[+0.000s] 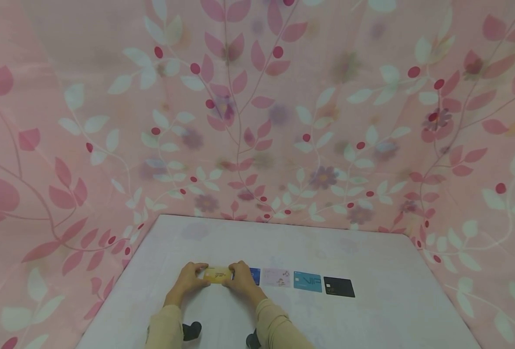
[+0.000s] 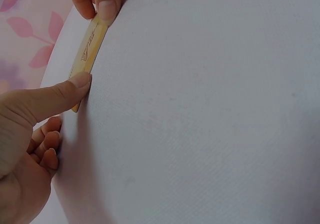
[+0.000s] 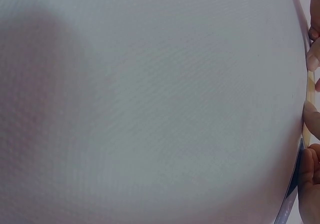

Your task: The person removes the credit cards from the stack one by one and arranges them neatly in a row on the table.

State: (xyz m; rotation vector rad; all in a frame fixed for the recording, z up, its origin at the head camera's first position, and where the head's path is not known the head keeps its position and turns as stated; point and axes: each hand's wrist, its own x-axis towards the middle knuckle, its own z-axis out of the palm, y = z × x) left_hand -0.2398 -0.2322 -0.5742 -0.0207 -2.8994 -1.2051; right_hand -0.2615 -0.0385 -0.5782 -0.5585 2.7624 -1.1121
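A gold card [image 1: 217, 275] with dark lettering is held between both hands at the left end of a row of cards. My left hand [image 1: 189, 281] pinches its left end, the thumb [image 2: 75, 83] along the near edge. From the other side, my right hand [image 1: 243, 279] pinches the right end with thumb and fingers. Just right of that hand is a blue card [image 1: 255, 276], partly hidden behind it. Whether the gold card touches the table or is slightly raised, I cannot tell.
Rightward along the row lie a pale pink patterned card [image 1: 276, 277], a teal VIP card [image 1: 307, 281] and a black card [image 1: 339, 287]. They lie on a white table [image 1: 370, 320]. Pink floral fabric [image 1: 257, 121] surrounds the table's back and sides.
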